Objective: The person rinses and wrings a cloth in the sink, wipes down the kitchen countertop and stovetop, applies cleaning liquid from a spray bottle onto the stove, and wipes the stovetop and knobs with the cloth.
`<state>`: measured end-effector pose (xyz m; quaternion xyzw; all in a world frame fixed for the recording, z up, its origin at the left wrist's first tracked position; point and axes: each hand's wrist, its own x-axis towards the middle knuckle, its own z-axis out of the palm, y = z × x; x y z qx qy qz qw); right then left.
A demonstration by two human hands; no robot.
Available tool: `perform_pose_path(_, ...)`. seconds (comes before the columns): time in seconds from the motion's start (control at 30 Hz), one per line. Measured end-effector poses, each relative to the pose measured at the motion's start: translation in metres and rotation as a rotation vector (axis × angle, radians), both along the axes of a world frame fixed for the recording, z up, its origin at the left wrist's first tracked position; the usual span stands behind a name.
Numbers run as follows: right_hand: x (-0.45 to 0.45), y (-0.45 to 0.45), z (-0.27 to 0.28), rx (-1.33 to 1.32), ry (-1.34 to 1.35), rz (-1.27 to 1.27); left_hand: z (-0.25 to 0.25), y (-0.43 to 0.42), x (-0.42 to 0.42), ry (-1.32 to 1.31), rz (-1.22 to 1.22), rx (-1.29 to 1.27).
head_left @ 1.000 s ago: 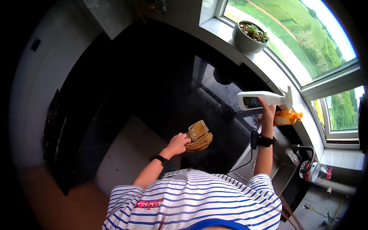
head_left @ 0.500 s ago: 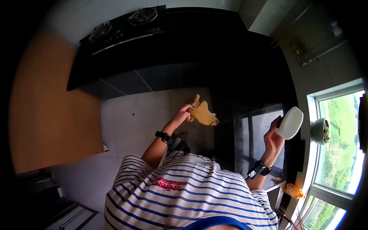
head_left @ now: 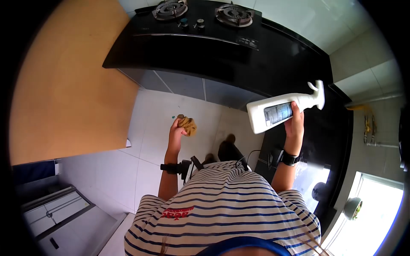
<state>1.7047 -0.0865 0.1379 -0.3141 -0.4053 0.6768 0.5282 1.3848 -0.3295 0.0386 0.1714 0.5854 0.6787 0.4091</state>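
Note:
My left hand [head_left: 176, 130] is closed round a bunched tan cloth [head_left: 188, 126], held in the air over the tiled floor. In my right hand [head_left: 294, 126] is a white spray bottle [head_left: 259, 114] with a dark label, tilted nearly on its side. Its trigger head points to the right and its base to the left. The thumb lies across the label, while the other fingers are mostly hidden behind the bottle. Behind the bottle runs the black countertop [head_left: 239, 70].
A gas stove [head_left: 203, 21] with two burners and knobs stands at the back. To the left is a wooden panel [head_left: 72, 85]. On the right, a potted plant [head_left: 352, 208] sits by the window [head_left: 371, 217], below a yellow gas pipe [head_left: 366, 123].
My view has turned left toward the stove. The bottle has swung from base-on to side-on, showing its label and trigger. The cloth is more bunched in my left hand.

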Motion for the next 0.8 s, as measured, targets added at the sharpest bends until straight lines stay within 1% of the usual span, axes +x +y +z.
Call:
perform_pose_path(0.03, -0.016, 0.010, -0.001, -0.081, 0.042, 0.037, 0.000, 0.004, -0.009, 0.000, 0.011, -0.005)
perform_pose_path(0.07, -0.035, 0.020, -0.004, -0.097, 0.068, 0.034, -0.003, 0.010, -0.018, 0.015, 0.028, 0.032)
perform_pose_path(0.1, -0.055, 0.028, -0.002, 0.045, -0.092, -0.041, -0.007, 0.016, -0.023, 0.025, 0.047, 0.068)
perform_pose_path(0.13, -0.074, 0.038, 0.000, 0.190, -0.250, -0.114, -0.003, 0.024, -0.028, 0.020, 0.062, 0.062)
perform_pose_path(0.17, -0.094, 0.056, 0.002, 0.361, -0.404, -0.209, 0.008, 0.039, -0.042, 0.016, 0.066, 0.111)
perform_pose_path(0.2, -0.110, 0.067, 0.017, 0.384, -0.498, -0.147, 0.025, 0.055, -0.053, 0.013, 0.069, 0.159)
perform_pose_path(0.23, -0.121, 0.079, 0.022, 0.271, -0.337, -0.032, 0.046, 0.066, -0.053, -0.051, 0.160, 0.134)
perform_pose_path(0.27, -0.130, 0.095, 0.021, 0.156, -0.178, 0.083, 0.052, 0.081, -0.061, -0.045, 0.169, 0.142)
perform_pose_path(0.3, -0.139, 0.109, 0.010, -0.043, 0.069, 0.193, 0.057, 0.089, -0.070, -0.020, 0.183, 0.094)
perform_pose_path(0.33, -0.151, 0.124, 0.010, -0.321, 0.233, 0.233, 0.063, 0.098, -0.078, 0.006, 0.197, 0.046)
perform_pose_path(0.4, -0.172, 0.166, 0.002, -0.526, 0.737, 0.809, 0.076, 0.122, -0.096, 0.033, 0.229, 0.067)
perform_pose_path(0.43, -0.184, 0.175, 0.000, -0.829, 0.918, 0.798, 0.084, 0.135, -0.106, 0.049, 0.246, 0.098)
perform_pose_path(0.47, -0.197, 0.183, -0.002, -1.145, 1.086, 0.728, 0.091, 0.148, -0.116, 0.056, 0.252, 0.090)
perform_pose_path(0.57, -0.224, 0.197, 0.026, -1.198, 1.138, 0.762, 0.109, 0.183, -0.138, 0.114, 0.245, 0.118)
perform_pose_path(0.63, -0.245, 0.194, 0.057, -0.656, 0.467, 0.628, 0.122, 0.195, -0.157, 0.164, 0.264, 0.106)
perform_pose_path(0.67, -0.261, 0.206, 0.040, -0.593, 0.254, 0.449, 0.124, 0.199, -0.170, 0.162, 0.265, 0.099)
perform_pose_path(0.73, -0.290, 0.208, 0.041, -0.359, 0.108, 0.361, 0.128, 0.207, -0.203, 0.118, 0.309, 0.190)
perform_pose_path(0.77, -0.301, 0.210, 0.046, -0.218, -0.025, 0.298, 0.130, 0.215, -0.222, 0.106, 0.284, 0.184)
perform_pose_path(0.8, -0.312, 0.215, 0.051, -0.141, -0.154, 0.278, 0.133, 0.226, -0.239, 0.124, 0.236, 0.189)
